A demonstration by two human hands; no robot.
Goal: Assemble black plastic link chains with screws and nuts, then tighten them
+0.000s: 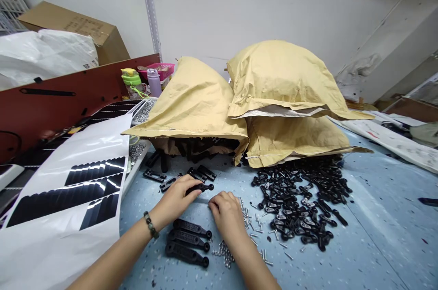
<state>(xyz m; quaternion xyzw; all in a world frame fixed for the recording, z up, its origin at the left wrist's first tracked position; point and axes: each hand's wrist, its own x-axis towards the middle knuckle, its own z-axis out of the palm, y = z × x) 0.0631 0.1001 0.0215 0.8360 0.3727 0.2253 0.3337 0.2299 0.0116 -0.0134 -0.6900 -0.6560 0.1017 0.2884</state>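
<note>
A moulded black plastic link point(200, 188) is gripped in the closed left hand point(176, 199) above the speckled blue surface point(376, 244). The right hand point(226, 218) is curled just beside it; any hold cannot be told. Three larger black links point(187, 240) are laid nearby, beside steel pins point(255, 228) and small steel balls point(224, 253).

Yellow kraft-paper sacks point(284, 75), three, heaped; cardboard carton point(75, 30); white plastic bag point(44, 53); green water bottle point(132, 82); lilac bottle point(154, 82); pink basket point(157, 70); dark red panel point(61, 98); white printed sheet point(65, 199).
</note>
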